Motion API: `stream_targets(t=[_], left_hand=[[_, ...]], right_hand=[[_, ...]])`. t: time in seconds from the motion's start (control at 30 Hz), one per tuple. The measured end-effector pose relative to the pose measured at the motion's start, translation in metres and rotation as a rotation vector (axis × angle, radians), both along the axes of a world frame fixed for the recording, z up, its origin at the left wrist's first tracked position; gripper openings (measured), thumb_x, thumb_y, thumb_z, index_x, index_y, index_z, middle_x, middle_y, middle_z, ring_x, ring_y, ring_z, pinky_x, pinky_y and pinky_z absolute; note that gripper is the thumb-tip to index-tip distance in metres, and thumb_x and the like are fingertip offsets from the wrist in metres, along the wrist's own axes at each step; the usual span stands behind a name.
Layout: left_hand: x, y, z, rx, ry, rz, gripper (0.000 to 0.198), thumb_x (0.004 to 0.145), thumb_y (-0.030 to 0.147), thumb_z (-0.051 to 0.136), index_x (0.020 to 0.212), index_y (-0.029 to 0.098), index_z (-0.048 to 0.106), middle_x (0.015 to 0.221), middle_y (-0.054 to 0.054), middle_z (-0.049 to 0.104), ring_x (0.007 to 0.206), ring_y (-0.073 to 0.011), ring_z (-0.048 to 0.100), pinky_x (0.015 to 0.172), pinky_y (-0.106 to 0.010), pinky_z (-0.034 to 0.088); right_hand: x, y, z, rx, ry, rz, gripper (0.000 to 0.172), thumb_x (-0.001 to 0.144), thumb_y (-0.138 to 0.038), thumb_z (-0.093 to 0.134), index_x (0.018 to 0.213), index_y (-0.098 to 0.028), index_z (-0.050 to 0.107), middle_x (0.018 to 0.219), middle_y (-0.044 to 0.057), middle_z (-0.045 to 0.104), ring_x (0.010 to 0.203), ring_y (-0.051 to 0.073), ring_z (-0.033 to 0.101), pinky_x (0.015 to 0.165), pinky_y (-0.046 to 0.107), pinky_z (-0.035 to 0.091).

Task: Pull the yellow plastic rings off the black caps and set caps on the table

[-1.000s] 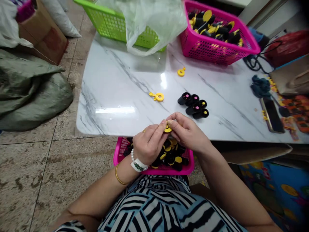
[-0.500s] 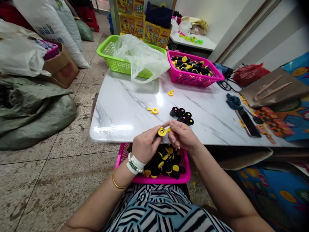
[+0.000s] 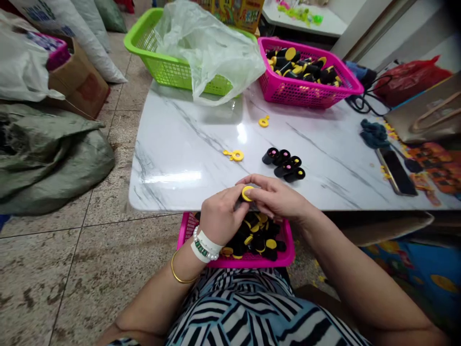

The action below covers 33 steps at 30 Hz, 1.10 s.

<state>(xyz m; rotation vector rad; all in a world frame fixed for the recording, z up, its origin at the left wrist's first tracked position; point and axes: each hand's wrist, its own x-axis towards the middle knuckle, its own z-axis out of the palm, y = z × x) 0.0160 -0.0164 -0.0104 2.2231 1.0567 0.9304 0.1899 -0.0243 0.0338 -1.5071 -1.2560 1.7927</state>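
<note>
At the table's near edge, my left hand [image 3: 222,214] is closed around a small black cylinder with a yellow cap [image 3: 247,193] facing up. My right hand [image 3: 275,196] presses its thumb onto that cap, its fingers curled around the far side. Most of the black body is hidden by my fingers. Beyond my hands stand several black cylinders [image 3: 284,163] with pink or yellow bits showing inside. To their left lies a yellow ring piece with a tab [image 3: 236,155], and another yellow ring [image 3: 264,121] lies farther back.
Below the table edge, a pink basket [image 3: 288,259] holds many black and yellow pieces. A second pink basket [image 3: 306,96] of them stands at the back, beside a green basket [image 3: 169,72] under a plastic bag [image 3: 219,53]. A phone [image 3: 397,172] lies at right.
The small yellow tab that my right fingers pinched beside the cap no longer shows. My right thumb has moved left onto the yellow cap. The view has tilted down and closer.
</note>
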Motion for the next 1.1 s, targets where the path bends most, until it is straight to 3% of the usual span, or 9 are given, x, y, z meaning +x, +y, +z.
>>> stream_targets(t=[0.17, 0.3, 0.43, 0.57, 0.7, 0.77, 0.93, 1.03, 1.1], left_hand=[[0.0, -0.002, 0.002, -0.004, -0.021, 0.05, 0.021, 0.082, 0.02, 0.065, 0.103, 0.021, 0.068, 0.096, -0.003, 0.066, 0.086, -0.0155, 0.062, 0.078, -0.027, 0.051], [0.002, -0.001, 0.002, -0.009, 0.064, 0.058, 0.021, 0.083, 0.023, 0.064, 0.104, 0.021, 0.068, 0.082, -0.001, 0.059, 0.074, -0.015, 0.058, 0.069, -0.027, 0.049], [-0.002, -0.007, 0.005, 0.006, 0.1, 0.074, 0.024, 0.085, 0.021, 0.061, 0.108, 0.019, 0.066, 0.083, -0.002, 0.058, 0.075, -0.0164, 0.057, 0.069, -0.028, 0.048], [-0.019, -0.034, 0.007, -0.025, 0.043, -0.141, 0.025, 0.083, 0.013, 0.056, 0.106, 0.018, 0.065, 0.086, -0.004, 0.061, 0.084, -0.0173, 0.06, 0.077, -0.027, 0.049], [-0.03, -0.052, 0.007, -0.092, 0.014, -0.397, 0.06, 0.079, 0.009, 0.055, 0.137, 0.022, 0.047, 0.089, -0.002, 0.066, 0.079, -0.0141, 0.063, 0.075, -0.024, 0.051], [-0.025, -0.038, 0.012, -0.069, 0.037, -0.376, 0.059, 0.084, 0.015, 0.053, 0.142, 0.021, 0.042, 0.084, 0.0, 0.067, 0.071, -0.0135, 0.062, 0.071, -0.025, 0.051], [0.009, 0.061, 0.031, 0.147, 0.307, 0.066, 0.044, 0.087, 0.034, 0.055, 0.128, 0.017, 0.057, 0.111, -0.011, 0.063, 0.09, -0.0215, 0.063, 0.078, -0.032, 0.051], [0.023, 0.111, 0.033, 0.154, 0.514, 0.056, 0.037, 0.079, 0.037, 0.064, 0.111, 0.018, 0.067, 0.114, -0.011, 0.061, 0.096, -0.0258, 0.062, 0.079, -0.034, 0.051], [0.025, 0.124, 0.033, 0.142, 0.554, 0.012, 0.027, 0.078, 0.036, 0.064, 0.096, 0.018, 0.071, 0.101, -0.01, 0.063, 0.09, -0.0244, 0.063, 0.078, -0.034, 0.051]], right_hand=[[0.007, 0.002, -0.006, -0.09, 0.171, 0.091, 0.047, 0.09, -0.04, 0.053, 0.132, -0.02, 0.045, 0.052, -0.004, 0.065, 0.033, 0.011, 0.054, 0.034, 0.017, 0.046], [0.004, 0.004, -0.007, -0.033, 0.079, 0.079, 0.043, 0.091, -0.04, 0.053, 0.128, -0.019, 0.05, 0.044, -0.006, 0.06, 0.026, 0.008, 0.047, 0.029, 0.013, 0.039], [-0.011, -0.009, -0.002, 0.032, 0.024, 0.01, 0.04, 0.091, -0.047, 0.051, 0.121, -0.022, 0.052, 0.049, -0.003, 0.064, 0.033, 0.011, 0.055, 0.034, 0.015, 0.044], [-0.024, -0.05, -0.015, 0.016, 0.112, -0.028, 0.049, 0.087, -0.058, 0.054, 0.116, -0.019, 0.048, 0.055, 0.001, 0.068, 0.042, 0.016, 0.063, 0.038, 0.021, 0.05], [-0.02, -0.092, -0.046, 0.044, 0.168, -0.202, 0.061, 0.082, -0.058, 0.061, 0.123, -0.017, 0.044, 0.064, 0.003, 0.07, 0.05, 0.016, 0.066, 0.044, 0.022, 0.052], [-0.013, -0.105, -0.055, 0.06, 0.109, -0.306, 0.066, 0.081, -0.059, 0.061, 0.128, -0.017, 0.042, 0.065, 0.002, 0.07, 0.046, 0.014, 0.064, 0.038, 0.019, 0.048], [0.002, -0.117, -0.048, 0.13, -0.119, -0.313, 0.053, 0.088, -0.052, 0.052, 0.127, -0.016, 0.049, 0.045, -0.006, 0.056, 0.027, 0.007, 0.037, 0.03, 0.014, 0.026], [0.009, -0.121, -0.04, 0.263, -0.215, -0.33, 0.037, 0.09, -0.044, 0.054, 0.115, -0.016, 0.06, 0.05, -0.006, 0.054, 0.037, 0.006, 0.043, 0.038, 0.015, 0.034], [0.012, -0.123, -0.036, 0.325, -0.239, -0.382, 0.033, 0.09, -0.041, 0.056, 0.111, -0.017, 0.063, 0.055, -0.005, 0.054, 0.045, 0.007, 0.049, 0.044, 0.016, 0.04]])
